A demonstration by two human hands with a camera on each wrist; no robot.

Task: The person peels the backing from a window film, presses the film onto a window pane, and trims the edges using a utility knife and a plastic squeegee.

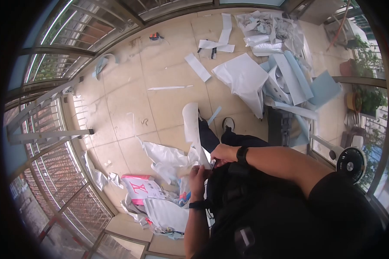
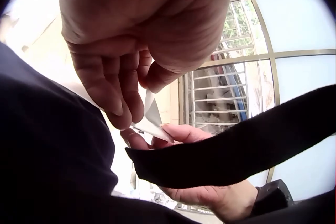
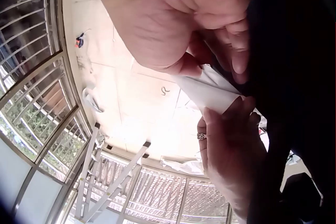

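A long white sheet (image 1: 192, 123), curled at its far end, hangs in front of the body in the head view. My left hand (image 1: 197, 178) pinches its near end between thumb and fingers. Close beside it, my right hand (image 1: 225, 154) pinches the same end from the other side. In the left wrist view a folded corner of the white sheet (image 2: 152, 119) stands up between the two hands. The right wrist view has the sheet (image 3: 207, 91) stretched between the right thumb and the left fingertips; the right fingertips are partly hidden.
Crumpled white wrapping (image 1: 166, 155) and a pink-and-white bag (image 1: 138, 188) lie at the lower left. White and blue sheets (image 1: 289, 80) are heaped at the right over a dark case (image 1: 280, 127). A ladder (image 1: 52, 136) stands at the left, a fan (image 1: 350, 165) at the right.
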